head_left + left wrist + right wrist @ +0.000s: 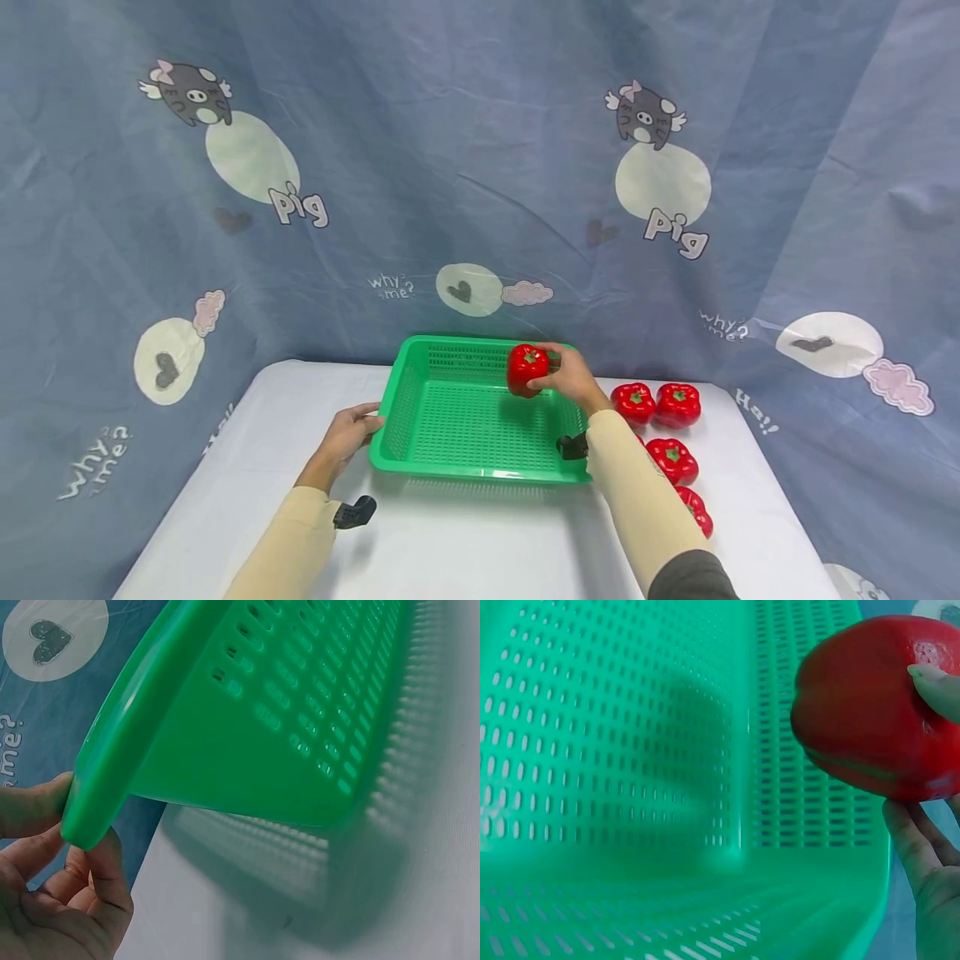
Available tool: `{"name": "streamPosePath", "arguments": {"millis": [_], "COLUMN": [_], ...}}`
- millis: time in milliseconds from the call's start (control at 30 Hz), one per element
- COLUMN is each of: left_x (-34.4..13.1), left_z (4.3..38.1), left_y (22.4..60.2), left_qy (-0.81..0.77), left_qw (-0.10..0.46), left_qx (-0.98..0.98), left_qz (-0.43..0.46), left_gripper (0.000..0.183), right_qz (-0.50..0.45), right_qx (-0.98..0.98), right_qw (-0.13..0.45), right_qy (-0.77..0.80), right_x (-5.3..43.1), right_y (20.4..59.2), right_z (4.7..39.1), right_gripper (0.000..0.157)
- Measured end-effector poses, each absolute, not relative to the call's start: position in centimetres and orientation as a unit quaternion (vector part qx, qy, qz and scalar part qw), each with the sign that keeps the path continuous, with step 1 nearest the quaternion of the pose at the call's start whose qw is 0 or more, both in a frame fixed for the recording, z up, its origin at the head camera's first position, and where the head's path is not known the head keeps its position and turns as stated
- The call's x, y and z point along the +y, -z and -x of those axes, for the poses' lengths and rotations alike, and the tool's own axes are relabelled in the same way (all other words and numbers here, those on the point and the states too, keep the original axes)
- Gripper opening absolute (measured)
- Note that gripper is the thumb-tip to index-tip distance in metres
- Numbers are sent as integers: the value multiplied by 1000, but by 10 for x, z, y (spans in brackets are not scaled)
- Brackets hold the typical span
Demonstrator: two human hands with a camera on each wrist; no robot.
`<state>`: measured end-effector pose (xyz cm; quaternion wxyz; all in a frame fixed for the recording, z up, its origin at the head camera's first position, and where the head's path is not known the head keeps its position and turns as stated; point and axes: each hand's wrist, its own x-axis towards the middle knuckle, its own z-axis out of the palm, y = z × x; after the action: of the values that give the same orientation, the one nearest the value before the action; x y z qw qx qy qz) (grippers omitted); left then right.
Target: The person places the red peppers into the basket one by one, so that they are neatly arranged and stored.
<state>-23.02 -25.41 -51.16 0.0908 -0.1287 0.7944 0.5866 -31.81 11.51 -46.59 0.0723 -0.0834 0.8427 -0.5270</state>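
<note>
A green perforated plastic basket (480, 425) stands on the white table, its inside bare apart from a shadow. My left hand (351, 432) pinches its left rim, thumb on one side and fingers on the other, as the left wrist view shows at the basket edge (112, 772). Over the back right part of the basket, my right hand (572, 377) holds a red bell pepper (527, 370) between thumb and fingers. In the right wrist view the pepper (877, 709) is raised above the basket floor, with the thumb on its side and fingertips beneath.
Several more red bell peppers (672, 461) lie on the table right of the basket, some partly hidden by the right sleeve (637, 492). A blue printed curtain (480, 167) hangs right behind the white table (450, 542).
</note>
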Motion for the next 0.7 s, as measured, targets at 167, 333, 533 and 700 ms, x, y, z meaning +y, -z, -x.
{"name": "streamPosePath", "arguments": {"millis": [167, 333, 533, 700], "left_x": [-254, -254, -253, -253], "left_z": [232, 233, 232, 231], "left_y": [510, 511, 512, 510], "left_qy": [-584, -586, -585, -583], "left_qw": [92, 92, 95, 94], "left_qx": [795, 793, 793, 795], "left_qz": [138, 135, 143, 141], "left_gripper": [44, 43, 45, 47], "right_qz": [86, 74, 64, 76], "right_qx": [841, 838, 846, 854], "right_qw": [68, 74, 83, 81], "right_qy": [529, 536, 522, 509], "right_x": [105, 95, 83, 64], "right_y": [470, 477, 485, 486], "right_z": [323, 328, 330, 333], "right_gripper": [70, 68, 68, 68]}}
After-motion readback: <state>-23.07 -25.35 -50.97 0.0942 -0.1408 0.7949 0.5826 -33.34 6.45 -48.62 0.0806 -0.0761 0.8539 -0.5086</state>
